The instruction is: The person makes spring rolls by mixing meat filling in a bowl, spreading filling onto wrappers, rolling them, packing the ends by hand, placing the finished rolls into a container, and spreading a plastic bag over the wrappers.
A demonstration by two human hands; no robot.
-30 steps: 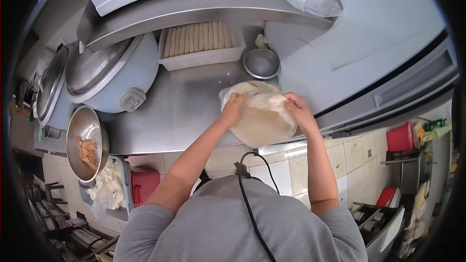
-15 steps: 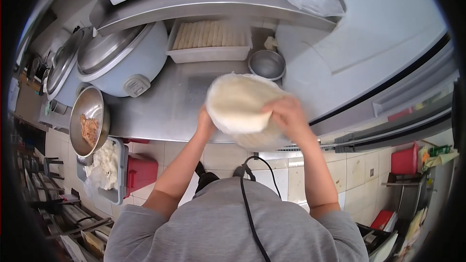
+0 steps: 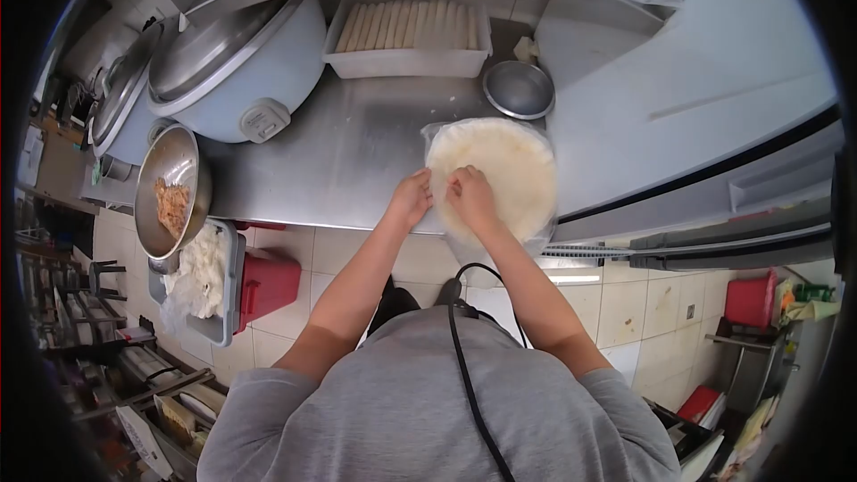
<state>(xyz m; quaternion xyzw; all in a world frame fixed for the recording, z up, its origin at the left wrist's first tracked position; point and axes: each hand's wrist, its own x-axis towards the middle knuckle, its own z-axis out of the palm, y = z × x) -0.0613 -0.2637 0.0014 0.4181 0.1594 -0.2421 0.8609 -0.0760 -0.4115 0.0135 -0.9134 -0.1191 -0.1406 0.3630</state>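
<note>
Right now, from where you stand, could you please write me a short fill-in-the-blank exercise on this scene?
The hand over the pale round sheet is the person's ____ one.

The pale rolls lie side by side in a tray whose colour is ____.

The metal bowl with the brownish mixture is at the ____ end of the steel counter.

The bin beside the grey tub is ____.

Missing words: right; white; left; red.

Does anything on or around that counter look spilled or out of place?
A few pale crumbs lie on the counter left of the small bowl, as if dropped. The plastic under the pale round sheet juts past the front edge, a bit untidy. Brown marks on the floor tiles look like stains.
</note>
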